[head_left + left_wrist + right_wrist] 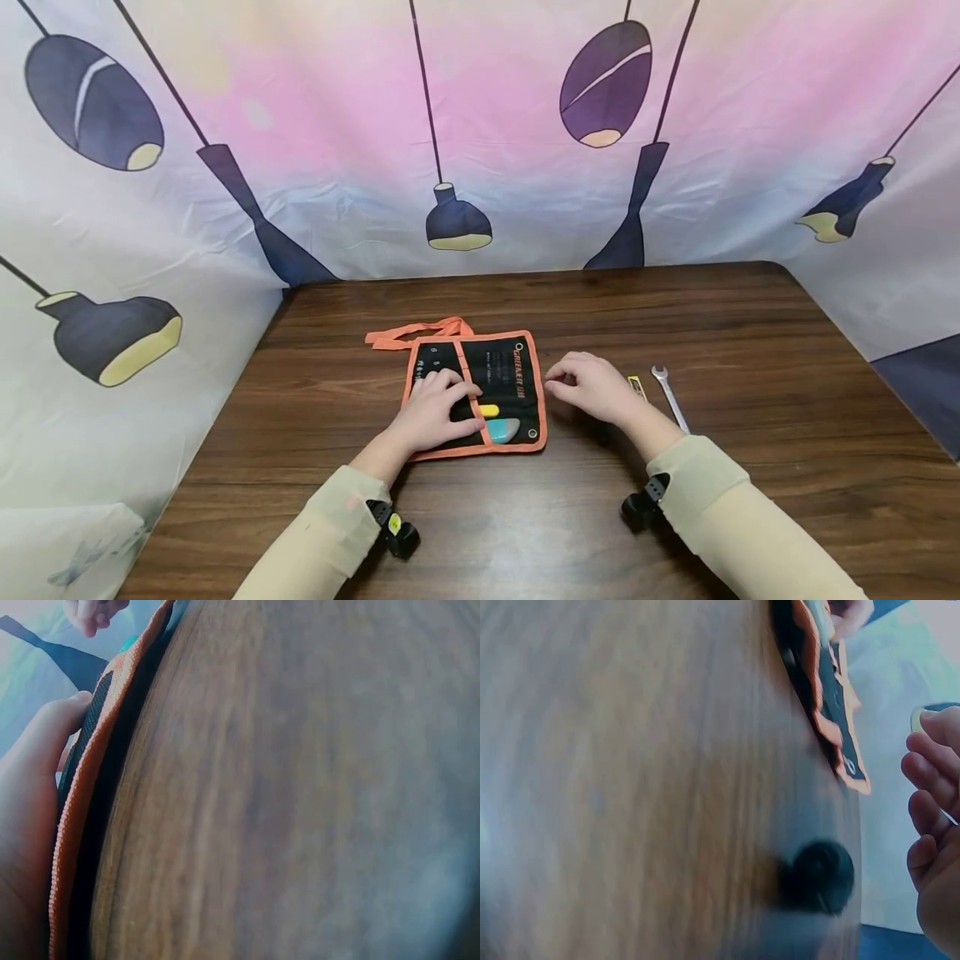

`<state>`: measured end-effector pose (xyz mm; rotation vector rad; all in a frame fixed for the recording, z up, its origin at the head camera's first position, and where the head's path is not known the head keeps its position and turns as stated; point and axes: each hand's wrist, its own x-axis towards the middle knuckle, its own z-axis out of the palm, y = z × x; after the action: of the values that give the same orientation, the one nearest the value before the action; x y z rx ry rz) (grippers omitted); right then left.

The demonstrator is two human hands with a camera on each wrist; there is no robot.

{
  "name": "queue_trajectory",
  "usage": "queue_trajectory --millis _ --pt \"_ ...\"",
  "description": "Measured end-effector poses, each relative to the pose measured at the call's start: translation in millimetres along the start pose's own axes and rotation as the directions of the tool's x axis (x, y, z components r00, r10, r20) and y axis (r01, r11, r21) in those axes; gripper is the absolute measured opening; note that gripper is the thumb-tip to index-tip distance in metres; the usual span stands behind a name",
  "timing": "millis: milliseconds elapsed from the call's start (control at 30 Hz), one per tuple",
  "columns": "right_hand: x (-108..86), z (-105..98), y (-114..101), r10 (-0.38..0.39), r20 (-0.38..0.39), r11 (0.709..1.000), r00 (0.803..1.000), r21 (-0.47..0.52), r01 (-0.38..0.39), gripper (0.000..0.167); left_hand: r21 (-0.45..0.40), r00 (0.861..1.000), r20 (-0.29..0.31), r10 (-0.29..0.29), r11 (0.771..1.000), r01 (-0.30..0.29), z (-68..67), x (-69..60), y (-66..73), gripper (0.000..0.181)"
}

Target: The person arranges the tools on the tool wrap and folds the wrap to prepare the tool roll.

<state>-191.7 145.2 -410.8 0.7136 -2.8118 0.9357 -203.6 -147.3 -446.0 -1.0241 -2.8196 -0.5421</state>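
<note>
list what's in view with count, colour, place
fabric pouch: 1, black, orange-trimmed, under left hand
fabric tie: 1, orange, beyond pouch
slim handle: 1, yellow, in pouch
broad handle: 1, teal-grey, in pouch
metal wrench: 1, silver, on table
partly hidden object: 1, yellow-marked, beside wrench
rounded object: 1, black, by right hand, maybe same item
wooden table: 1, brown, below
patterned backdrop: 1, pastel, behind
wrist cameras: 2, black, at cuffs
sleeves: 2, cream, arms
left hand: 1, bare, on pouch
right hand: 1, bare, beside pouch
</note>
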Motion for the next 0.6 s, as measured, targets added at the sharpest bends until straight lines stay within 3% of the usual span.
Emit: queue_trajectory --millis 600 --pt "-37.9 -30.9 44.3 0.112 -0.095 0.993 0.989 -0.014 -0.114 0.017 -0.003 1.000 -0.008 -0.025 1.000 0.025 1.9 0.2 0.0 0.039"
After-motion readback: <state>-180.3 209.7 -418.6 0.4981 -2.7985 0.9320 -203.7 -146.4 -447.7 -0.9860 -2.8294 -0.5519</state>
